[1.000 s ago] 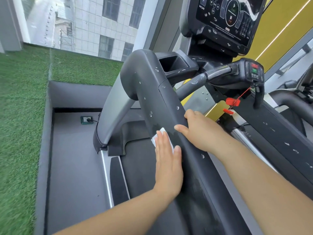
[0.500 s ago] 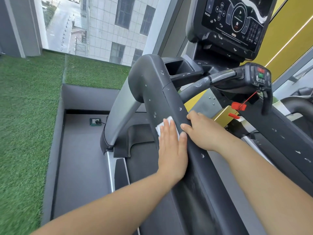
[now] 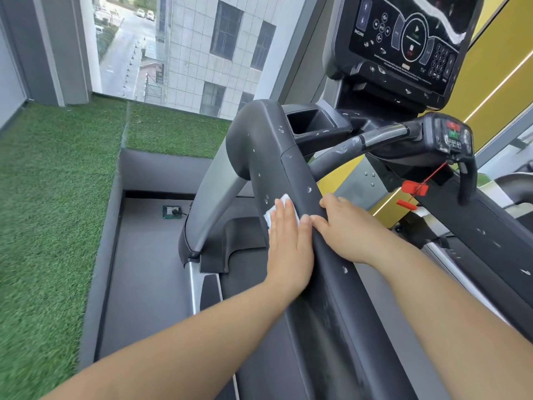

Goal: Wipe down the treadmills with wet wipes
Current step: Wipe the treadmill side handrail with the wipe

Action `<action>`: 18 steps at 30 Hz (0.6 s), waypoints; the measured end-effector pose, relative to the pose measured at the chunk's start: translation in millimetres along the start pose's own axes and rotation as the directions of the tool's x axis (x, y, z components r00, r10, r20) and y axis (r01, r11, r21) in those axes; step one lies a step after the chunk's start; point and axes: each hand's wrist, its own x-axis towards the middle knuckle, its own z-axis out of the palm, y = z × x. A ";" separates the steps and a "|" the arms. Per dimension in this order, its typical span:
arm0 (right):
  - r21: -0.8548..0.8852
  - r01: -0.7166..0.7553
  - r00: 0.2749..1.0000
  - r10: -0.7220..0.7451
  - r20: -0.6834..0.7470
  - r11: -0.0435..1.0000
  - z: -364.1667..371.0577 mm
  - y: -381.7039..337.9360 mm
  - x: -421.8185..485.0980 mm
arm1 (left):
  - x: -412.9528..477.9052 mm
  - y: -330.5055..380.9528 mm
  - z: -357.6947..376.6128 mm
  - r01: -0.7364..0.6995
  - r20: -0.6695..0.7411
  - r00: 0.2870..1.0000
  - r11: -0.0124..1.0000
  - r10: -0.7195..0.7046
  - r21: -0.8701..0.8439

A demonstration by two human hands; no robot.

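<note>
Against the handrail (image 3: 277, 160), left hand (image 3: 290, 246) presses wipe (image 3: 285, 201) (right hand (image 3: 346, 230) grips).

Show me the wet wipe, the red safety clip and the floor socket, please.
wet wipe (image 3: 268, 219), head view, its uncovered left edge.
red safety clip (image 3: 414, 188), head view, middle of its body.
floor socket (image 3: 172, 211), head view, its green face.

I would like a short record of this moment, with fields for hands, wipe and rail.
left hand: flat, fingers straight, presses the wet wipe on the handrail
right hand: holds the handrail beside it, fingers over the far side
wet wipe: white, mostly under the fingers
handrail: dark, droplets above the hands
nearby: console, red safety clip
</note>
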 end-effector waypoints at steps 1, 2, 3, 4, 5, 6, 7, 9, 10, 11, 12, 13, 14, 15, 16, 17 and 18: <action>0.002 0.000 1.000 0.000 -0.005 1.000 0.3 0.0 -0.2 | -0.6 0.5 -0.2 0.000 0.000 1.000 1.000 0.000 -0.004; 0.007 0.001 1.000 -0.001 -0.008 1.000 0.3 0.1 -0.6 | -5.8 -0.2 0.9 -0.001 0.009 1.000 1.000 0.001 -0.014; 0.012 0.000 1.000 0.000 -0.008 1.000 0.4 0.4 -0.9 | -14.0 -1.6 2.4 -0.002 0.022 1.000 1.000 0.002 -0.029; 0.017 -0.002 1.000 0.002 -0.005 1.000 0.6 0.7 -1.1 | -23.3 -4.3 4.2 -0.002 0.037 0.999 0.999 0.003 -0.042; 0.024 -0.006 1.000 0.006 -0.004 1.000 1.1 1.4 -1.0 | -30.7 -7.6 5.6 -0.006 0.049 0.999 0.999 0.009 -0.049; 0.033 -0.011 1.000 0.011 -0.006 0.999 1.3 2.0 -0.6 | -33.3 -10.4 5.4 -0.014 0.057 0.998 0.999 0.017 -0.050; 0.045 -0.015 1.000 0.015 -0.008 0.999 1.2 2.3 -0.5 | -29.7 -11.3 3.8 -0.018 0.061 0.998 0.998 0.021 -0.052; 0.071 -0.015 1.000 0.015 -0.006 0.997 0.3 3.2 -0.8 | -9.0 -10.3 -0.7 -0.004 0.046 0.999 0.998 0.007 -0.061; 0.081 -0.011 1.000 0.011 0.000 0.997 -1.2 4.0 -1.1 | 2.6 -8.3 -3.4 0.008 0.030 1.000 0.998 -0.006 -0.061; 0.088 -0.013 1.000 0.012 0.014 0.996 -2.8 5.3 0.1 | 12.5 -6.8 -5.9 0.016 0.019 1.000 0.998 -0.015 -0.059; 0.093 -0.018 0.999 0.014 0.035 0.995 -5.3 7.0 1.5 | 16.7 -6.1 -6.8 0.020 0.018 1.000 0.998 -0.019 -0.057; 0.104 -0.027 0.998 0.021 0.059 0.994 -8.4 8.7 3.8 | 15.2 -6.4 -7.2 0.015 0.029 1.000 0.998 -0.013 -0.056; 0.123 -0.039 0.997 0.030 0.074 0.992 -12.3 10.0 6.7 | 7.9 -8.3 -7.0 0.000 0.047 0.999 0.999 0.002 -0.054; 0.145 -0.052 0.997 0.043 0.070 0.988 -16.1 10.5 10.2 | -3.6 -11.8 -6.3 -0.020 0.071 0.997 0.999 0.023 -0.045; 0.160 -0.061 0.997 0.053 0.050 0.985 -19.7 10.1 14.2 | -15.5 -14.5 -6.5 -0.032 0.095 0.995 0.999 0.035 -0.033; 0.170 -0.062 0.998 0.060 0.018 0.984 -22.5 8.4 18.6 | -23.4 -17.4 -7.0 -0.036 0.114 0.993 0.999 0.038 -0.026; 0.179 -0.058 0.998 0.061 -0.012 0.982 -24.5 5.4 23.0 | -24.4 -19.4 -7.4 -0.033 0.122 0.992 0.999 0.036 -0.027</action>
